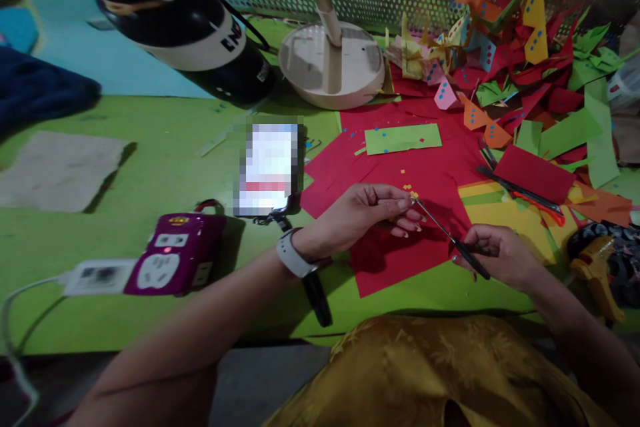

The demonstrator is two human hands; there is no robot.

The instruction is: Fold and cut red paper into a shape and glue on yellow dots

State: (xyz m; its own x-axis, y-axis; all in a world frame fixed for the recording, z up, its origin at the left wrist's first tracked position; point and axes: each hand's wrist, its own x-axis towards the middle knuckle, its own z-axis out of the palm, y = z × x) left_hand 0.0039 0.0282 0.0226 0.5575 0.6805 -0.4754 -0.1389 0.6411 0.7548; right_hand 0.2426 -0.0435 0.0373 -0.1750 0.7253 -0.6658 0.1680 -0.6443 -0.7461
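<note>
Thumb and forefinger of my left hand [373, 210] are pinched together above a red paper sheet [390, 267]; what they hold is too small to make out. My right hand [500, 253] is closed on a slim, black-handled metal tool, which looks like scissors [470, 259] seen edge-on. The tool's thin tip reaches the left fingertips. Tiny yellow paper squares [407, 187] lie just beyond those fingertips on the red sheet. Farther back on it rests a green paper strip [404, 139] with a few small blue and red bits.
A pile of cut coloured paper [490, 67] fills the back right. At right lie a box cutter [530, 193] and a yellow tape dispenser [597, 267]. A phone [267, 170], purple power socket [173, 253], black bottle [200, 33] and round stand base [333, 80] occupy the left and middle.
</note>
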